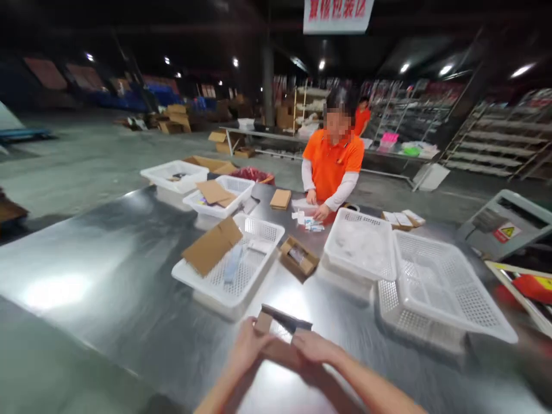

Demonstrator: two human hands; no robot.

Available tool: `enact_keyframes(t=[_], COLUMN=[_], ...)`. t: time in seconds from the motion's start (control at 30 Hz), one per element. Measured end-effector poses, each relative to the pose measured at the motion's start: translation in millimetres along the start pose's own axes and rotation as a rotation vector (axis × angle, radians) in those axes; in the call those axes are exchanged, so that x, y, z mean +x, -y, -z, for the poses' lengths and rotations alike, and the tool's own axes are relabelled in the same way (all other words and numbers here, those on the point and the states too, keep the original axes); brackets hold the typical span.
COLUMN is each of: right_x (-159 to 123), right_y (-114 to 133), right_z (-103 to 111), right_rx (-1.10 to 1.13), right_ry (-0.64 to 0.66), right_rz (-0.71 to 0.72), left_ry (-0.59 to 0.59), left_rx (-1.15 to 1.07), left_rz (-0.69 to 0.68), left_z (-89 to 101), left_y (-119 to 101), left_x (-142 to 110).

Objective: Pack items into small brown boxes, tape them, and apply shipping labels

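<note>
1. At the near side of the shiny grey metal table, a small open box of brown cardboard is held between two bare hands; whether its base is supported by the tabletop cannot be told.
2. Its left end is grasped by the left hand, partly closed, with the fingers bent over the cardboard.
3. Its right end is gripped by the right hand, likewise partly closed.
4. Beyond the hands, a second open brown box is seen, with blurred contents.
5. To its left is placed a white perforated plastic basket, in which a pale blue strip is contained; a flat brown cardboard sheet is leaned across its rim.
6. To the right, two further white plastic baskets are arranged: a smaller one and a larger one.
7. Across the table, small white-and-blue items are handled by a person in an orange shirt.
</note>
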State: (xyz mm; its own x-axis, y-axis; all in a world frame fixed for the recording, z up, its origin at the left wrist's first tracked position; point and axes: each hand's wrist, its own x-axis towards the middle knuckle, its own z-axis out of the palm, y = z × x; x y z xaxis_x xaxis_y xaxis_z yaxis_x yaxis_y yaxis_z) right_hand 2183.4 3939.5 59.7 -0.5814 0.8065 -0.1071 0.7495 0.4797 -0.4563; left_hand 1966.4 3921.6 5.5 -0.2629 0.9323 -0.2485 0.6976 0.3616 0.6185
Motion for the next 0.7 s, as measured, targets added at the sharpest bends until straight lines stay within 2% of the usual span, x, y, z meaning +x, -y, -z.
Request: enact_keyframes(t=[0.07, 0.17, 0.23, 0.3, 0.4, 0.47, 0.57, 0.63, 0.7], right_x=[2, 4, 6, 5, -3, -9, -10, -6, 1], right_y=[-6, -15, -20, -23, -26, -27, -20, -10, 1], right_z=[2, -1, -12, -31, -61, -74, -79, -79, -83], right_rx=[0.030, -0.078, -0.189, -0.256, -0.302, -0.314, -0.311, -0.302, -0.282], right_ry=[0.039, -0.123, -0.138, -0.068, 0.013, 0.034, 0.041, 0.041, 0.042], right_rz=[-0.058, -0.142, -0.123, -0.083, -0.025, -0.014, -0.050, -0.079, -0.093], left_ry=[-0.082, -0.150, -0.208, -0.218, -0.169, -0.118, -0.023, 0.016, 0.028], left_rx=[0.107, 0.341, 0.448, 0.478, 0.453, 0.471, 0.547, 0.575, 0.584], left_rz=[-0.003, -0.079, -0.132, -0.133, -0.149, -0.289, -0.531, -0.582, -0.561], left_z=[1.5, -0.9, -3.4, -4.9, -6.4, -8.2, -11.7, -13.9, -15.4], left_y=[-9, -21, -23, -17, -1, 9, 17, 18, 17], left_x=[3, 8, 13, 16, 21, 25, 29, 30, 32])
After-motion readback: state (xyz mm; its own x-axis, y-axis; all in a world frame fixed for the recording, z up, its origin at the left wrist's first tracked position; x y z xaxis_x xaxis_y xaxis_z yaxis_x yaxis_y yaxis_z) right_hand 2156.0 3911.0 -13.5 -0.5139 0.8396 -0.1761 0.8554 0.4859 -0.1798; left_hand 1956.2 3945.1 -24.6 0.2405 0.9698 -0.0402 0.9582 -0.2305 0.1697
